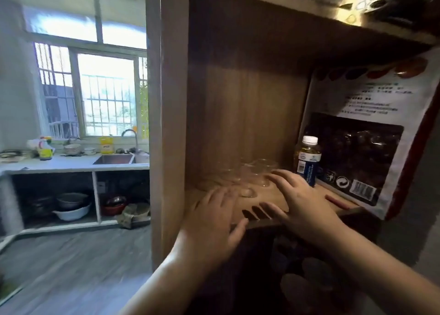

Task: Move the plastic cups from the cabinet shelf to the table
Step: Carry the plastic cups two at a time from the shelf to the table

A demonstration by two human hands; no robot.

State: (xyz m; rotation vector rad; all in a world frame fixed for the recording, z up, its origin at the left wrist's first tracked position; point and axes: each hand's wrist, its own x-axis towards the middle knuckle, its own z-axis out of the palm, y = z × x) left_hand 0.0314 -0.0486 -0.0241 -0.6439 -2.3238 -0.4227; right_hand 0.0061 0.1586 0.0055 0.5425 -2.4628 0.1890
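Note:
Several clear plastic cups stand grouped on the wooden cabinet shelf, faint and blurred against the brown back wall. My left hand reaches over the shelf's front edge, fingers spread, just short of the cups at their left. My right hand hovers above the shelf with fingers apart, its fingertips at the nearest cups on the right. Neither hand holds anything.
A small bottle with a white cap and blue label stands right of the cups. A large printed bag leans at the shelf's right. The cabinet side panel rises on the left. Beyond it lies a kitchen counter with a sink.

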